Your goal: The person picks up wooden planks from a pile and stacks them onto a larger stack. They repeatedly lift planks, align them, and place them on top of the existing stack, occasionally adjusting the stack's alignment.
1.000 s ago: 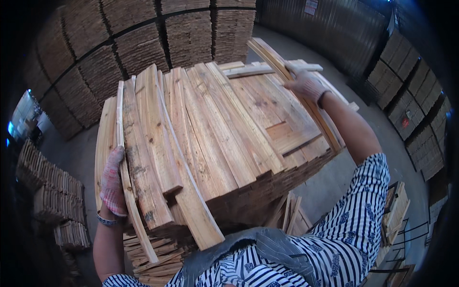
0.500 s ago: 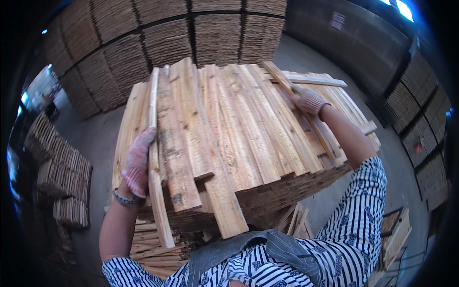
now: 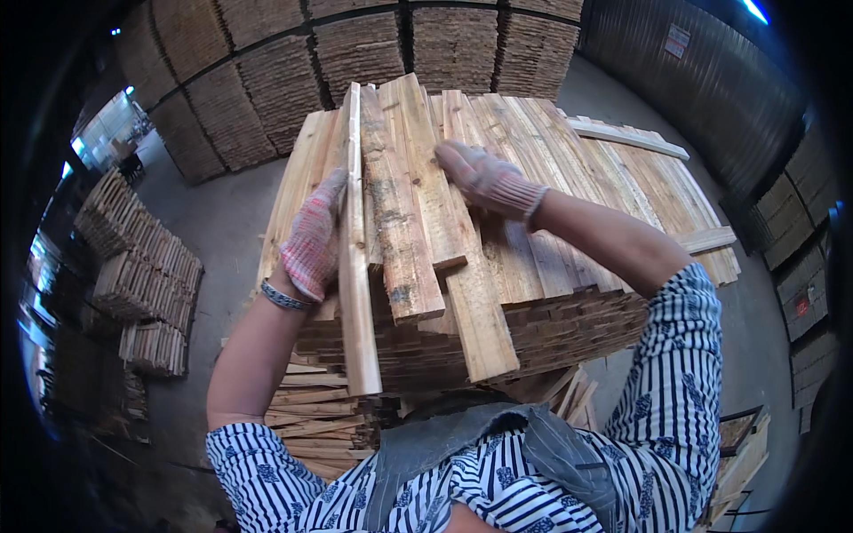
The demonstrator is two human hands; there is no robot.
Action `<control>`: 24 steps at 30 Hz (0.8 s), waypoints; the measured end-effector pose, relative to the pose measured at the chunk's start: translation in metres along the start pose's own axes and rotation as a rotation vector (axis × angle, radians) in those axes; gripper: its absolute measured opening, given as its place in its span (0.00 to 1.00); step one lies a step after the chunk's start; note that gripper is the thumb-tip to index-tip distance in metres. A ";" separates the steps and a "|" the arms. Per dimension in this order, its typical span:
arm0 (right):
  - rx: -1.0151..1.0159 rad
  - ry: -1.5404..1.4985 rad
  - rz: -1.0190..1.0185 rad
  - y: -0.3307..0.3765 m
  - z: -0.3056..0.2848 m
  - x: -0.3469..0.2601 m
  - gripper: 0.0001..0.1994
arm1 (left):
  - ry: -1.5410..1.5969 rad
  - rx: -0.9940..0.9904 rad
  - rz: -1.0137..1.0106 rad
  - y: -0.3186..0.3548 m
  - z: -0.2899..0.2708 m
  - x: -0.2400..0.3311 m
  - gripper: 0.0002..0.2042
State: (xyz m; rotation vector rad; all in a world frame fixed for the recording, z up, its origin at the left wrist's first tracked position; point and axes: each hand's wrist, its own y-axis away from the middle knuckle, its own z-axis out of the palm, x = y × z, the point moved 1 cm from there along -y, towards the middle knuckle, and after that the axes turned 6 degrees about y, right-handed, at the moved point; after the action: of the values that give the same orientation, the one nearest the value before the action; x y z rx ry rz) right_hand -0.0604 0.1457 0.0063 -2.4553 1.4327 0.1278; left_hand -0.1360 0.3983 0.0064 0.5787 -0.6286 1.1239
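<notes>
My left hand, in a pink-and-white knitted glove, grips the left edge of a long narrow wooden board, which looks tipped up on its edge. Some of its fingers are hidden by that board. My right hand, in a similar glove, is spread with its fingers out over a knotty board near the middle of the stack. Between the hands lies a rough board with dark bark marks. Beside it, a paler board juts out toward me.
Rows of boards form the tall stack before me. A pale crosspiece lies at its far right. Loose sticks sit below the near side. Large lumber piles stand behind, with smaller stacks on the left.
My right hand has left the thin strip at the right and moved left to the middle boards. That strip no longer shows there. The board by my left hand has tilted up; the view has shifted.
</notes>
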 end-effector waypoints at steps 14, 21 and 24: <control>-0.188 0.285 -0.259 -0.020 -0.049 -0.043 0.30 | 0.155 0.024 -0.090 -0.008 0.006 -0.007 0.23; -0.122 -0.646 0.112 -0.018 -0.026 0.009 0.27 | 0.149 -0.093 -0.002 -0.019 -0.007 -0.005 0.27; -0.134 -0.503 0.129 -0.025 -0.033 -0.045 0.14 | 0.167 -0.092 -0.003 -0.021 -0.020 -0.005 0.27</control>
State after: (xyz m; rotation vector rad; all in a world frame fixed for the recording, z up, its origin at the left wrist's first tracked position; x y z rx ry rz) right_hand -0.0640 0.1847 0.0533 -2.2009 1.3789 0.8277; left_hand -0.1143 0.4026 -0.0134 0.4023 -0.5313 1.1220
